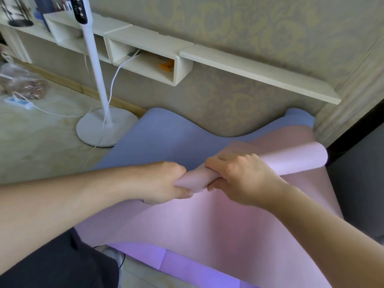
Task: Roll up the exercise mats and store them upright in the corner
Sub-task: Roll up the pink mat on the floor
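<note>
A pink exercise mat (207, 221) is partly rolled; its rolled end forms a tube (295, 161) that runs from the centre toward the right. My left hand (166, 181) grips the tube's left end, thumb underneath. My right hand (239, 175) grips the tube just to the right of it, fingers curled over the top. The unrolled part of the pink mat hangs down toward me. Under and behind it lies a blue mat (158, 138), its far edge curled up against the wall.
A white floor fan stand (106, 127) with a cable stands left of the mats. White wall shelves (145, 57) run along the patterned wall. A power strip (18, 102) and a plastic bag (18, 82) lie on the floor at left. A dark surface (357, 183) borders the right.
</note>
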`<state>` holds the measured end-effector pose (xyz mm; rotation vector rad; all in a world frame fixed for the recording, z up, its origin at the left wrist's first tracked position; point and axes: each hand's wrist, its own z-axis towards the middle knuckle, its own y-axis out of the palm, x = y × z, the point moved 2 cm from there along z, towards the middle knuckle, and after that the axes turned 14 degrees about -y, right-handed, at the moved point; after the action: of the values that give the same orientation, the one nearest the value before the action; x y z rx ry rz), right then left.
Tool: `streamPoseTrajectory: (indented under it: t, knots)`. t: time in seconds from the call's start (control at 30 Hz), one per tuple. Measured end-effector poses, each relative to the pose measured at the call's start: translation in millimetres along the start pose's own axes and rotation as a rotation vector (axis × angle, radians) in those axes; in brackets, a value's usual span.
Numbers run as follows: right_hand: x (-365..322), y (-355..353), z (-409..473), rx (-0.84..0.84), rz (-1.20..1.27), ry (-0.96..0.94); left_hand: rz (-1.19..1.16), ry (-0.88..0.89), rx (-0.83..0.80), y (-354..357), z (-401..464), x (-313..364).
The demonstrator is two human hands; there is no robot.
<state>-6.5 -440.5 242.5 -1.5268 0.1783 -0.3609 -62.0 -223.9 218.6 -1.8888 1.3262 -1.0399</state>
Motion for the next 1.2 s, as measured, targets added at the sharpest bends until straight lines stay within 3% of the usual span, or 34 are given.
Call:
streamPoseTrajectory:
  t: [0.23,0.5,0.7,0.8,0.97,1.03,1.13,1.2]
  knots:
    - [0.9,-7.8,-1.3,-0.158,0.164,0.161,-0.014,0.024,0.247,-1.0,-6.6,1.1]
    - [2.3,-14.0,4.1,-0.207,0.141,0.335,0.307,0.142,0.477,-34.4,1.2,18.1]
    - [4.6,-6.3,-3.9,-0.303,0.354,0.388,0.338,0.156,0.360,-3.2,4.0,23.2]
    - [5.6,-7.3,-5.0,-0.277,0.264,0.335,0.265,0.126,0.315,3.3,12.1,20.4]
    - [14.2,-10.1,-10.5,-0.065,-0.003,0.183,0.057,0.046,0.113,-8.6,16.9,18.1]
    - [12.8,-10.7,-10.2,-0.073,0.014,0.193,0.004,0.028,0.063,-11.3,17.9,14.1]
    - [10.8,-6.1,-10.9,-0.202,0.119,0.251,0.037,0.046,0.089,-9.1,12.4,14.3]
    - [11.9,-5.5,-12.2,-0.213,0.253,0.300,0.135,0.080,0.200,-4.9,3.8,21.3]
